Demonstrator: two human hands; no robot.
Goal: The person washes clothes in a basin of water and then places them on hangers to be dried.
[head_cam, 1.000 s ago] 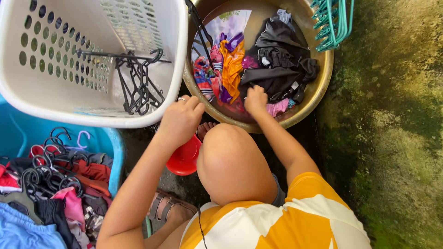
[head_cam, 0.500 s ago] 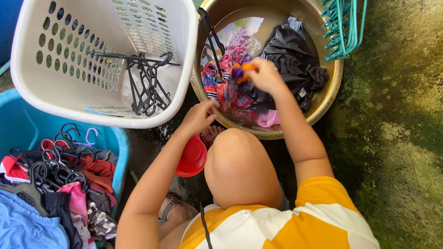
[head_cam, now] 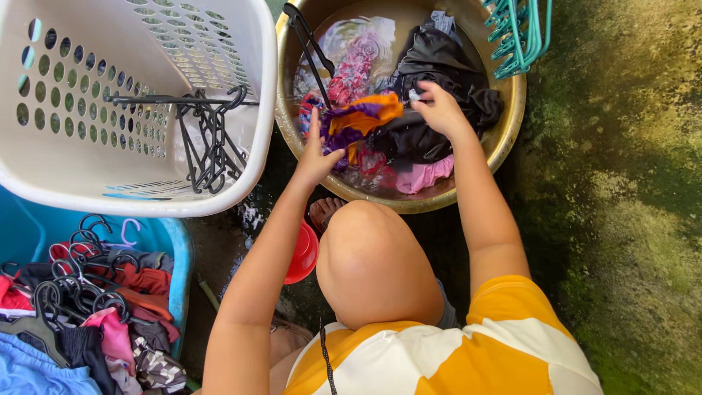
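A round brass-coloured basin (head_cam: 504, 146) holds water and wet clothes: a black garment (head_cam: 439, 62), a pink piece (head_cam: 428, 174) and an orange-and-purple cloth (head_cam: 358, 121). My left hand (head_cam: 316, 157) grips the left end of the orange-and-purple cloth. My right hand (head_cam: 439, 110) holds its right end, over the black garment. The cloth is raised a little above the water. My bent knee (head_cam: 373, 256) is just in front of the basin.
A white perforated laundry basket (head_cam: 44, 117) with black hangers (head_cam: 208, 139) stands left of the basin. Below it a blue tub (head_cam: 175, 245) holds clothes on hangers. A red scoop (head_cam: 301, 252) lies by my knee. Teal hangers (head_cam: 515, 36) rest at the basin's right rim. Mossy wet concrete (head_cam: 629, 219) lies to the right.
My left hand has moved from near the red scoop up into the basin. Both hands now hold the orange-and-purple cloth, lifted from the pile.
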